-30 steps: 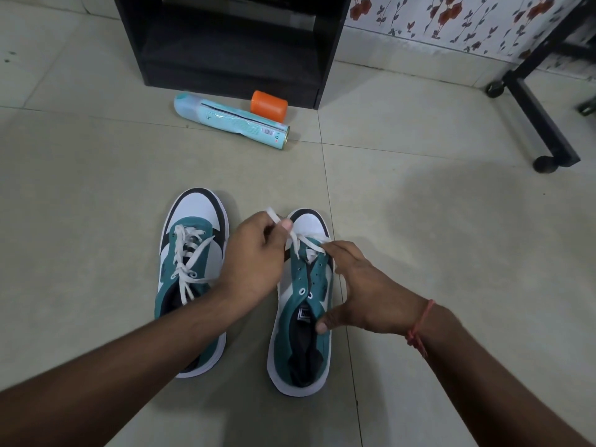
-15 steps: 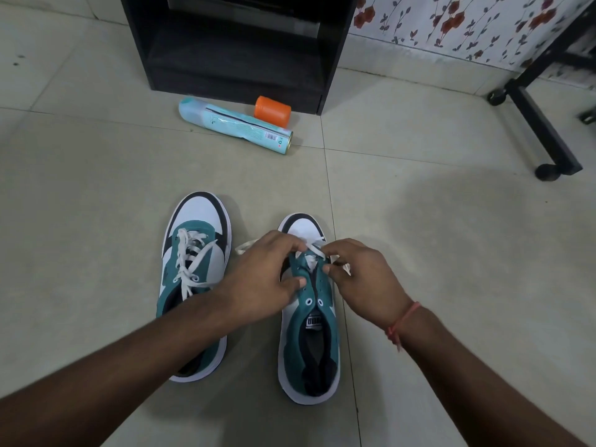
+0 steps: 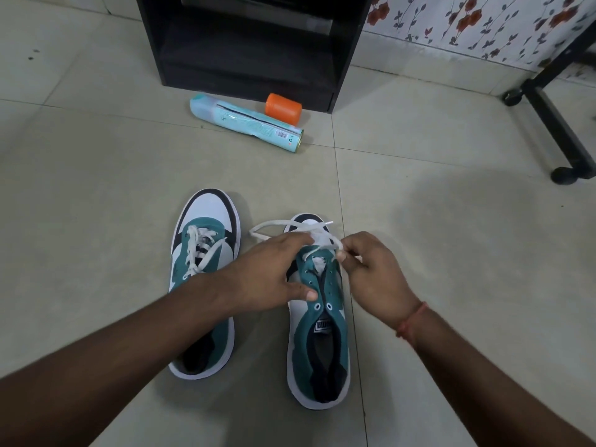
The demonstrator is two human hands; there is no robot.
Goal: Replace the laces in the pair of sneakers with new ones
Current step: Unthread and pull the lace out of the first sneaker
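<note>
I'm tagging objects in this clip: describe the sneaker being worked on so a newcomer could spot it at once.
Start at the black cabinet at the top; on the tiled floor below it lie two teal-and-white sneakers side by side. The one meant is the right sneaker, under both hands. Unlike the left sneaker, which is laced several rows up, most of its eyelets are empty, and a loose white lace trails off its toe.

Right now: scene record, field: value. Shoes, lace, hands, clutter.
left shoe: laced, on floor
right shoe: white lace only at the toe-end eyelets, rest bare
left hand: on right shoe, fingers at lace
right hand: pinches lace near toe
clutter: teal spray can lying down, orange cap, black cabinet
</note>
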